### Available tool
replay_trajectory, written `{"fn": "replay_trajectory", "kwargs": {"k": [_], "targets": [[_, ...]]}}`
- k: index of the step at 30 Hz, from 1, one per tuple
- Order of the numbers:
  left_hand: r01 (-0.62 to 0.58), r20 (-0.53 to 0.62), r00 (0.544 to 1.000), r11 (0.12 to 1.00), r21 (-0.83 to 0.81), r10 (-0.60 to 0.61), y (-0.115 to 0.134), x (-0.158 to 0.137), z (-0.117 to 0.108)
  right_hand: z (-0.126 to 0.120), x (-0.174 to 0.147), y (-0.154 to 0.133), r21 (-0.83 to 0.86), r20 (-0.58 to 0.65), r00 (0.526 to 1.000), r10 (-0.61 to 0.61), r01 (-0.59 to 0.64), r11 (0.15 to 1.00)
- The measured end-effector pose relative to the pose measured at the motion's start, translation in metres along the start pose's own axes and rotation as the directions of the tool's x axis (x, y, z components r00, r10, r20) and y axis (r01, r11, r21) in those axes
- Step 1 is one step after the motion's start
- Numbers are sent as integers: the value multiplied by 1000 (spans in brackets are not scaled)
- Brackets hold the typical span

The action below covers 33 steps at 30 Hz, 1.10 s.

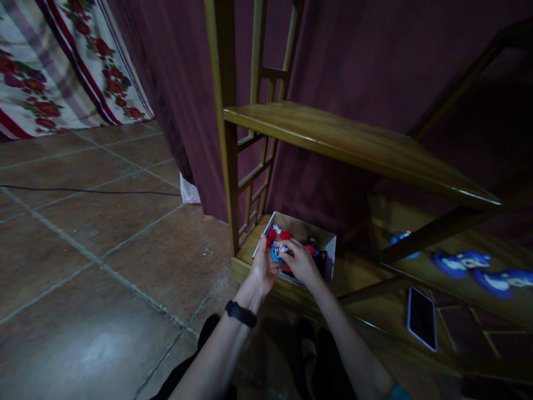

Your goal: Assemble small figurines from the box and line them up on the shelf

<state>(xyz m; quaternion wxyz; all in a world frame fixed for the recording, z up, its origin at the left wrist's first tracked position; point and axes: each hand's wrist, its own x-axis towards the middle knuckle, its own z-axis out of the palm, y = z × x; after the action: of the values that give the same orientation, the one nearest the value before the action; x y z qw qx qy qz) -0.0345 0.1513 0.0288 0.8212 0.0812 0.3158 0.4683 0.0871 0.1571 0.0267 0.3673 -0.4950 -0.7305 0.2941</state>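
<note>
Over the box, my left hand is cupped around a small blue-and-white figurine with a round blue part. From the right, my right hand pinches the same figurine at its white part, fingertips closed together. Below and behind the hands is a white box of small toy figures, mostly red and black, such as a red one. My hands hide part of the contents, and the finer shape of the held figurine cannot be made out.
A wooden shelf unit holds the box on its lowest board, under a higher shelf board. Several blue-and-white figurines stand at right. A phone-like dark device lies there. A cable crosses the tiled floor.
</note>
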Motion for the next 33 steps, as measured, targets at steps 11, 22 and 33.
{"fn": "replay_trajectory", "kwargs": {"k": [11,22,33], "targets": [[119,-39,992,993,-4,-119,8,-4,-7,-1,-2,-3,11,113,990,-85,85,996],[-52,-88,995,996,-71,46,12,2,-3,15,8,7,330,-97,993,63,-27,944],[-22,-102,994,999,48,27,8,2,-5,15,8,15,292,-15,997,77,-69,954]]}}
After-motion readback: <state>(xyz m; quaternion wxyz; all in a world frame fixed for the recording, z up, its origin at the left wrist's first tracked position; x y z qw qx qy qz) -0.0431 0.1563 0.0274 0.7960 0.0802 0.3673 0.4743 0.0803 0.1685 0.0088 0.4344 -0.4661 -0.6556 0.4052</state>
